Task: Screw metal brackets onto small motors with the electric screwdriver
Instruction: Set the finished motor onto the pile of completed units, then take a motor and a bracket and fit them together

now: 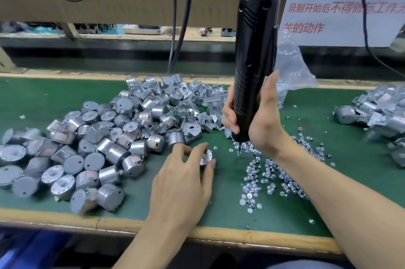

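My right hand [260, 115] grips the black electric screwdriver [252, 60], which hangs upright from a cable; its bit tip [238, 152] points down into loose screws [274, 172] scattered on the green mat. My left hand [184, 178] holds a small silver motor [207, 156] on the mat between curled fingers, just left of the bit. A big heap of round silver motors [87, 143] lies to the left. Bare metal brackets [192, 104] are piled behind the hands.
More motors with brackets [377, 113] lie at the right edge. A clear plastic bag [291, 67] stands behind the screwdriver. Black cables [177, 27] hang over the back of the bench. The wooden front edge [219, 233] of the table runs below my arms.
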`<control>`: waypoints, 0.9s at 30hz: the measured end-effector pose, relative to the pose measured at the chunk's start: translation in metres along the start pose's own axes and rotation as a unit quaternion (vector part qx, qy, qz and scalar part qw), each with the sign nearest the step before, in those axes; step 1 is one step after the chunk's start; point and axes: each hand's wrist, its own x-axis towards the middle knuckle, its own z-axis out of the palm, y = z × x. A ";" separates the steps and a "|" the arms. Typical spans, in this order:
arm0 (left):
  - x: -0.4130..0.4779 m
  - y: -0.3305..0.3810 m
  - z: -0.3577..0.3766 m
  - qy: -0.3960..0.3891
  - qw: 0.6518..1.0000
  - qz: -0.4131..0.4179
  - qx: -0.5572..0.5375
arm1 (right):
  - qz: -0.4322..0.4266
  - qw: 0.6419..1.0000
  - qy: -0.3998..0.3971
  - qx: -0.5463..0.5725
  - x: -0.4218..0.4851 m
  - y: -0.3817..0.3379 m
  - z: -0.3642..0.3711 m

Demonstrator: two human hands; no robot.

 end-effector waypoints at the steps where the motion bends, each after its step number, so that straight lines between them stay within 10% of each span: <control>1: 0.000 0.000 0.000 -0.005 1.000 0.003 0.002 | 0.002 1.000 -0.002 0.005 0.000 0.000 0.000; 27: 0.000 -0.002 0.000 -0.043 0.998 0.033 -0.031 | -0.007 0.996 -0.036 0.076 -0.018 -0.006 0.012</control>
